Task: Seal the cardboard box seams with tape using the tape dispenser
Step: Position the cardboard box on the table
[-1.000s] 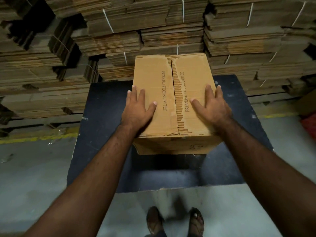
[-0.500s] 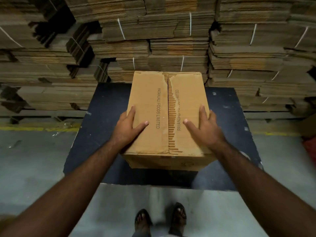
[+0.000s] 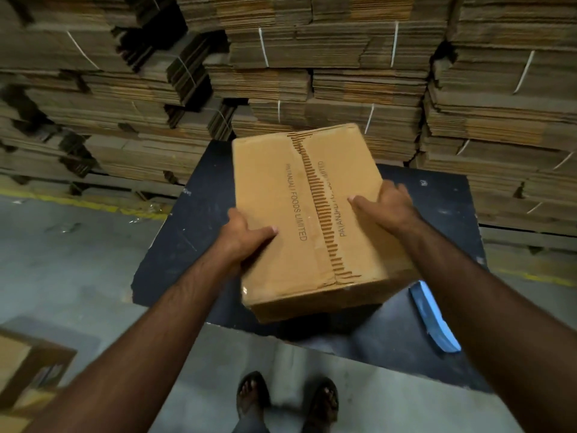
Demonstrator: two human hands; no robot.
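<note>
A brown cardboard box (image 3: pixel 274 195) printed "PATANJALI FOODS LIMITED" is held over the dark table (image 3: pixel 199 214), tilted and turned a little to the left. Its two top flaps meet in a torn, corrugated centre seam (image 3: pixel 321 214). My left hand (image 3: pixel 242 234) grips the box's left side, thumb on top. My right hand (image 3: pixel 387 207) grips the right side, thumb lying across the top flap. A blue flat object (image 3: pixel 432 320) lies on the table by my right forearm; I cannot tell what it is. No tape dispenser is in sight.
Bundled stacks of flattened cartons (image 3: pixel 312 73) wall off the far side behind the table. An open carton (image 3: pixel 28 370) sits on the concrete floor at lower left. My sandalled feet (image 3: pixel 287 398) stand at the table's near edge. A yellow line (image 3: pixel 78 203) marks the floor.
Both hands slid from flat on the top flaps to gripping the box's sides. The box has come up off the table, tilted and swung left. The blue object came into sight.
</note>
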